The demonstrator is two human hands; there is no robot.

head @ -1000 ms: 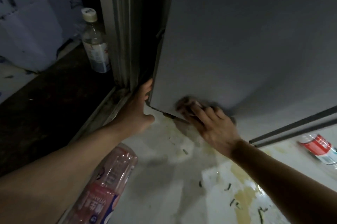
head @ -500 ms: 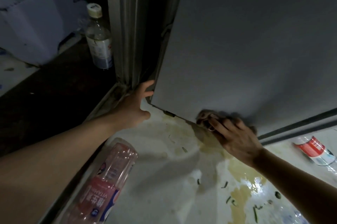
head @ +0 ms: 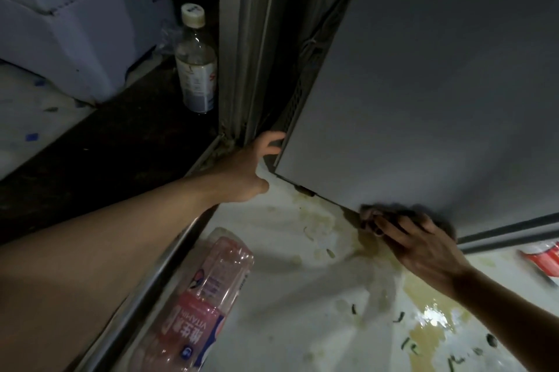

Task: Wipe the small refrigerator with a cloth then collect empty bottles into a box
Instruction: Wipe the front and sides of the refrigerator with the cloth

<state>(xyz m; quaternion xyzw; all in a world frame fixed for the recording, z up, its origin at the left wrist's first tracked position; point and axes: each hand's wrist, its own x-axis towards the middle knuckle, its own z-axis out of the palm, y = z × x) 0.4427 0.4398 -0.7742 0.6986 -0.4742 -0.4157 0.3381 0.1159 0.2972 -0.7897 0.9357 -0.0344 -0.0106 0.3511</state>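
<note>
- Dim light falls on a dirty white floor (head: 287, 296) with yellow wet stains and small dark bits near 5 o'clock.
- At 10 o'clock sits a pale box shape (head: 69, 33); its top is cut off by the edge.
- At 11 o'clock a clear bottle with a cream cap (head: 196, 60) stands upright on a dark strip of floor, just beside a grey frame (head: 242, 39).
- The left hand (head: 245, 172) reaches in from 8 o'clock. Its fingers curl round the lower left corner of the small refrigerator (head: 438, 84); the fingertips are hidden behind that edge, so how tight it holds is hard to tell.
- At 7 o'clock a pink bottle (head: 199, 302) lies on its side; its lower end is cut off.
- The grey refrigerator side fills the upper right, and its top is out of sight.
- The right hand (head: 420, 247) comes from 4 o'clock, fingers spread flat, pressing a dark cloth (head: 378, 211) on the bottom edge of the refrigerator. Most of the cloth is hidden and blurry.
- At 3 o'clock a red and white bottle (head: 544, 253) lies blurred and half cut off.
</note>
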